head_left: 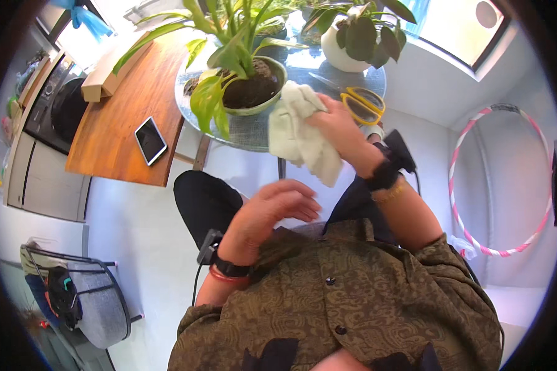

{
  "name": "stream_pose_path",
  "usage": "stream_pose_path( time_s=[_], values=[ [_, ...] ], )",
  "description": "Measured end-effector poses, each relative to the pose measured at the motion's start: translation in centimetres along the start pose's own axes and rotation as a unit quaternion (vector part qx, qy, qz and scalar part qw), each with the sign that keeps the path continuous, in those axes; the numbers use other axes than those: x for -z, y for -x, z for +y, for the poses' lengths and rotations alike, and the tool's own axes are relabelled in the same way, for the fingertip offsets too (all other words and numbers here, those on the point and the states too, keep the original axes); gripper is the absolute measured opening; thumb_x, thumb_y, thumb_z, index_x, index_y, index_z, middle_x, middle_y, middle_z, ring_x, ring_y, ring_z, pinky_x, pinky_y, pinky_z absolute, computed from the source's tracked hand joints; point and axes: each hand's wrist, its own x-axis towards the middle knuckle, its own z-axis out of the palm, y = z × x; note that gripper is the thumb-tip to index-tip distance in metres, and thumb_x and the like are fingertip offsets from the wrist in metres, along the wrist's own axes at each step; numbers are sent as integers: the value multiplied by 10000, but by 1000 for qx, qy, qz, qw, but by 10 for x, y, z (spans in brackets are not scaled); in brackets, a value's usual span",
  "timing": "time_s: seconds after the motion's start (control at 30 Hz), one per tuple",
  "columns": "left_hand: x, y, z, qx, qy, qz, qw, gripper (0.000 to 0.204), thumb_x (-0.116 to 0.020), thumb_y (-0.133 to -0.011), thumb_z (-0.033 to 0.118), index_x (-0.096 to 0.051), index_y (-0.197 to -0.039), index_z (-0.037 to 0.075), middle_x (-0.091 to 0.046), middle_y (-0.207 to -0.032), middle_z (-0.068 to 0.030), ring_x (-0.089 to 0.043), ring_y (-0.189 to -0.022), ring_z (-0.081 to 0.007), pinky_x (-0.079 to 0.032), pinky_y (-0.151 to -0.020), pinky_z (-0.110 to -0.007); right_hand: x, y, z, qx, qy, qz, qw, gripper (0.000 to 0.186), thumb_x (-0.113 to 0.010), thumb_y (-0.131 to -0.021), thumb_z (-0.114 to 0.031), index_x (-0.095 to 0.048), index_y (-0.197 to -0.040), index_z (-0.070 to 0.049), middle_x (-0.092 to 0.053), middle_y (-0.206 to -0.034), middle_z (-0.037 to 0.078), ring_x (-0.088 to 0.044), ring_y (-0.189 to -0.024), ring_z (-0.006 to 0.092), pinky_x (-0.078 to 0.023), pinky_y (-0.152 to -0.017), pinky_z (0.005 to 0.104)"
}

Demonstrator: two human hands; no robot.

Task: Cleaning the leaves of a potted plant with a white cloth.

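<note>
My right hand point(343, 133) is closed on a crumpled white cloth point(300, 133) at the near edge of the round glass table point(247, 141). The cloth hangs down past that edge, close beside the green pot point(283, 74) of a leafy plant point(238, 52). Just beyond my right hand lie yellow-handled scissors point(363, 105), their blades pointing to the far left. My left hand point(272, 210) hovers above my lap with loosely bent fingers and holds nothing.
A second plant in a white pot point(340, 52) stands at the table's back right. On the left, a wooden table point(120, 133) bears a white phone point(150, 141) and a long cardboard box point(108, 68). A pink-and-white hoop point(455, 185) leans at the right wall; a grey chair point(102, 309) stands lower left.
</note>
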Motion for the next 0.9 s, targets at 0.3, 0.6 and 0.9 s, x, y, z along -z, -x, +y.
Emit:
stream_pose_path(
  time_s=[0.3,0.6,0.9],
  values=[
    [36,-16,36,-328,72,175,926,379,-444,-905,21,-425,-1269,-83,-491,-1270,-227,-512,-1166,-332,-429,-998,-423,-33,-11,15,-53,-141,-10,988,338,-541,-707,-22,-622,-1035,-4,-656,-887,84,-608,-785,150,-497,-712,306],
    [47,-29,42,-315,77,203,924,377,-470,-912,61,-430,-1251,-97,-526,-1220,-250,-570,-1080,-349,-484,-931,-408,-16,-4,6,-61,-118,-106,985,346,-506,-753,9,-616,-1080,2,-633,-925,35,-583,-811,104,-480,-731,253],
    [62,-46,44,-309,101,180,928,361,-471,-949,150,-390,-1266,-3,-588,-1105,-225,-643,-910,-321,-543,-806,-393,-19,-9,9,-46,-155,-81,984,297,-515,-725,-12,-647,-991,5,-663,-829,75,-610,-756,147,-496,-699,300]
  ],
)
